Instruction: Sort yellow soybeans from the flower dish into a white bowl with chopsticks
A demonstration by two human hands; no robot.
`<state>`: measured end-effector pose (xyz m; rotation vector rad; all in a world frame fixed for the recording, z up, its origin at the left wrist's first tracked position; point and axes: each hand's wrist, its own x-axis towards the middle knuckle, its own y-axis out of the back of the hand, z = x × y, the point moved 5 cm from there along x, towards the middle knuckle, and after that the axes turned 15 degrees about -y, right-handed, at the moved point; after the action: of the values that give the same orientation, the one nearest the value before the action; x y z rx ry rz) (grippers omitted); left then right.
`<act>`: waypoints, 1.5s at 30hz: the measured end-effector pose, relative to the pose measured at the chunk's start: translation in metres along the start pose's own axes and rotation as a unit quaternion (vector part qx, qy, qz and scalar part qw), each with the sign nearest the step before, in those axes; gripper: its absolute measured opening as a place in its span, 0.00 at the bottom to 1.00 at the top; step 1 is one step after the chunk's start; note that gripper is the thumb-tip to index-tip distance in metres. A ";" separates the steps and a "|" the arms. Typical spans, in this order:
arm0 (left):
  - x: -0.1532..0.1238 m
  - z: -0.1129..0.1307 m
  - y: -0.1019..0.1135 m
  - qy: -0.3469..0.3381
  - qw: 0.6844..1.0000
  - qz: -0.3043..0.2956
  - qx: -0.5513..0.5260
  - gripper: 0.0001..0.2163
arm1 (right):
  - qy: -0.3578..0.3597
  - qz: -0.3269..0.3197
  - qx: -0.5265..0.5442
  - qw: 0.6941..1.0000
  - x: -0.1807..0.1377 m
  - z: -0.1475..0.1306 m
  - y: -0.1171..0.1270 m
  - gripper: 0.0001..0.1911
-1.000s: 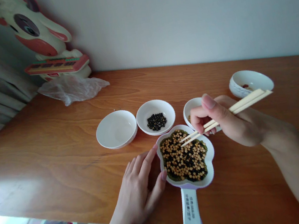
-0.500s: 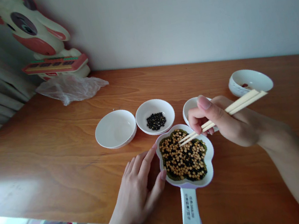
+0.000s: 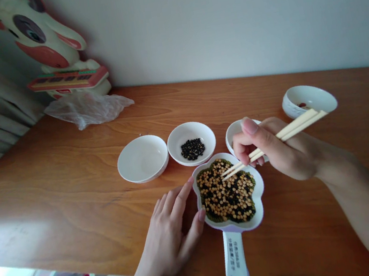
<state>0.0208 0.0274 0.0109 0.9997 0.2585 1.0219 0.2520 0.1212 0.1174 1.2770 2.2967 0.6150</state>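
Note:
A flower-shaped white dish (image 3: 259,193) with a labelled handle (image 3: 234,255) holds mixed yellow, black and green beans (image 3: 226,192). My right hand (image 3: 276,150) grips a pair of pale chopsticks (image 3: 277,138), their tips resting on the beans near the dish's upper middle. My left hand (image 3: 171,235) lies on the table with fingers spread, thumb and forefinger touching the dish's left rim. Behind the dish stand an empty white bowl (image 3: 143,158), a bowl with black beans (image 3: 191,143), and a third bowl (image 3: 234,136) mostly hidden by my right hand.
A fourth small bowl (image 3: 308,100) sits at the right. A crumpled clear plastic bag (image 3: 88,108) and a cartoon cow figure (image 3: 47,48) stand at the back left by a curtain. The wooden table (image 3: 54,189) ends at its near edge on the left.
My right hand and the chopsticks have shifted slightly left, the tips staying on the beans. My left hand has not moved.

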 end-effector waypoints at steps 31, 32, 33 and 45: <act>-0.002 -0.003 -0.002 0.003 1.000 -0.008 0.006 0.31 | 0.044 -0.002 0.003 0.999 -0.012 -0.012 0.014 0.38; -0.002 -0.003 -0.002 0.003 1.000 -0.008 0.005 0.31 | 0.044 -0.009 -0.012 0.999 -0.010 -0.013 0.006 0.38; -0.002 -0.003 -0.002 0.002 1.000 -0.008 0.005 0.31 | 0.042 -0.009 -0.022 0.999 -0.008 -0.013 0.000 0.38; -0.002 -0.001 0.000 -0.005 1.000 -0.007 0.010 0.31 | 0.020 -0.014 -0.018 1.000 -0.001 -0.008 -0.020 0.37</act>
<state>0.0193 0.0263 0.0098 1.0189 0.2668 1.0029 0.2347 0.1095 0.1130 1.2239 2.3222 0.6748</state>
